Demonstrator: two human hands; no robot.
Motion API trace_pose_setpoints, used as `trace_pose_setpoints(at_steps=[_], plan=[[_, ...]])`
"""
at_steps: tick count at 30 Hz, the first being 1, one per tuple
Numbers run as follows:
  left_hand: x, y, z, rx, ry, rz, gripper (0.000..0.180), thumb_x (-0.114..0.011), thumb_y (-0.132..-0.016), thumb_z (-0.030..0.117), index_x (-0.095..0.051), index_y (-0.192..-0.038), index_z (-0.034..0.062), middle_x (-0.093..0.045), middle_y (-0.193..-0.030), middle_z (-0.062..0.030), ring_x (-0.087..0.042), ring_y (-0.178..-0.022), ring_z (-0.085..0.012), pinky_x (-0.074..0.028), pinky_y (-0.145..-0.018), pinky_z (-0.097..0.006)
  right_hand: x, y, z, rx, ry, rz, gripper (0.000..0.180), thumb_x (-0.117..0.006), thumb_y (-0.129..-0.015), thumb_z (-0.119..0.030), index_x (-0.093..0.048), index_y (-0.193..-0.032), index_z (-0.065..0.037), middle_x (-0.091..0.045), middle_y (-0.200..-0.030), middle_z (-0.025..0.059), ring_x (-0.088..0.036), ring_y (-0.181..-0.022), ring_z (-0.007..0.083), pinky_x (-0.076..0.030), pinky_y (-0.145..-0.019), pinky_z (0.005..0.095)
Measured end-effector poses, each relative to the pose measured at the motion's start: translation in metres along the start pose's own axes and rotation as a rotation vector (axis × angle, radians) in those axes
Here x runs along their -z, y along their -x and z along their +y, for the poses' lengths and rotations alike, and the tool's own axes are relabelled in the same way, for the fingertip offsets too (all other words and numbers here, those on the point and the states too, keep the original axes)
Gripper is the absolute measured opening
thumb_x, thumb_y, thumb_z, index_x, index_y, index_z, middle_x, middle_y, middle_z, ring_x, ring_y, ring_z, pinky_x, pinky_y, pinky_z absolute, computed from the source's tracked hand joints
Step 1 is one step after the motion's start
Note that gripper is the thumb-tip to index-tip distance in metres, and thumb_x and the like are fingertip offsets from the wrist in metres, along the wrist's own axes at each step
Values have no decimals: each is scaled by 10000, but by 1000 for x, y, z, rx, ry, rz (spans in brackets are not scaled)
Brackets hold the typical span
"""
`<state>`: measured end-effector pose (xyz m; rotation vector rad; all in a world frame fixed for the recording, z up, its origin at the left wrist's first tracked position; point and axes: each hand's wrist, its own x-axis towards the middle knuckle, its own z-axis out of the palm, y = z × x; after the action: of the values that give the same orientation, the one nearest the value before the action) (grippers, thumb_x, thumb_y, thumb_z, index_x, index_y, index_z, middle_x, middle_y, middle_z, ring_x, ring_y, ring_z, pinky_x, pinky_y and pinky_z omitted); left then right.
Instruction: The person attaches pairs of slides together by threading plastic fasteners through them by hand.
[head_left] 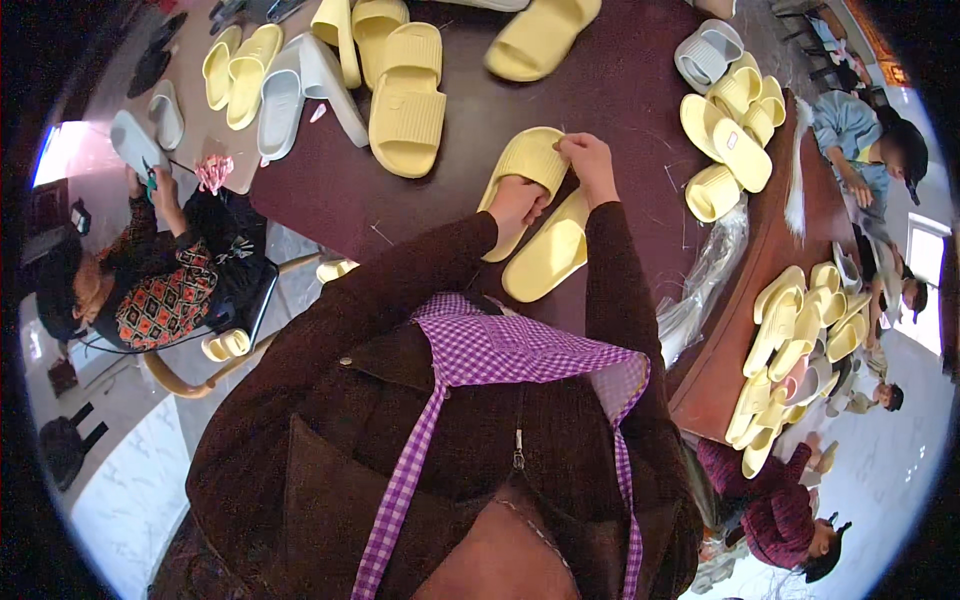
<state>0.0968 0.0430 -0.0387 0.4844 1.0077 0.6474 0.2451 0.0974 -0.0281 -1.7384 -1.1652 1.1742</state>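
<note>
A yellow slipper (530, 155) with a ribbed strap lies on the dark table in front of me. My left hand (517, 207) is closed on it at the strap's opening, with part of the fingers tucked under the strap. At the strap's far right edge, my right hand (588, 165) is pinched; whatever is between its fingertips is too small to make out. A second yellow slipper (553, 250) rests just below, close to both wrists.
More yellow slippers (408, 105) and grey slippers (281, 105) lie at the far left. A yellow slipper pile (740, 150) stands at the right beside clear plastic bags (705, 270). Another person (165, 290) sits at left with green-handled scissors (151, 182); several people work along the right.
</note>
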Motion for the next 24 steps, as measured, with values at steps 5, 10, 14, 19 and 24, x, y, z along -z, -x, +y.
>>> trace_pose_setpoints(at_steps=[5, 10, 14, 19, 24], plan=[[1, 1, 1, 18, -37, -8, 127, -503, -808, 60, -492, -682, 59, -481, -566, -18, -411, -418, -101, -310, -371, -246, -1, -1, 9, -20, -22, 47, 150, -603, -755, -98, -648, -851, 8, -617, -757, 8, -532, -678, 97, -421, -620, 243], [1, -2, 1, 7, -48, -12, 140, -500, -821, 68, -495, -681, 60, -484, -562, -19, -419, -424, -102, -316, -373, -247, -1, 0, 3, -71, 91, -29, 139, -602, -767, -104, -638, -851, 1, -587, -742, -9, -506, -650, 86, -405, -602, 239], [3, -5, -2, -3, -76, -7, 146, -504, -814, 78, -493, -670, 68, -485, -553, -14, -417, -418, -99, -317, -368, -249, 1, 2, -5, -80, 45, -104, 139, -606, -770, -107, -636, -856, -2, -577, -736, -12, -495, -648, 78, -394, -596, 224], [5, -3, 3, 20, -117, -52, 116, -492, -821, 74, -520, -711, 47, -508, -591, -30, -442, -450, -105, -340, -383, -245, -2, 6, 6, -32, -88, -31, 139, -602, -778, -103, -631, -869, -2, -574, -746, -16, -493, -663, 74, -389, -603, 211], [7, 32, 4, -113, -169, -68, 118, -508, -838, 84, -565, -836, -20, -553, -681, -53, -511, -532, -101, -430, -481, -226, -3, 26, -6, 23, -322, 164, 119, -581, -797, -81, -620, -877, -3, -590, -781, -3, -503, -680, 79, -395, -614, 207]])
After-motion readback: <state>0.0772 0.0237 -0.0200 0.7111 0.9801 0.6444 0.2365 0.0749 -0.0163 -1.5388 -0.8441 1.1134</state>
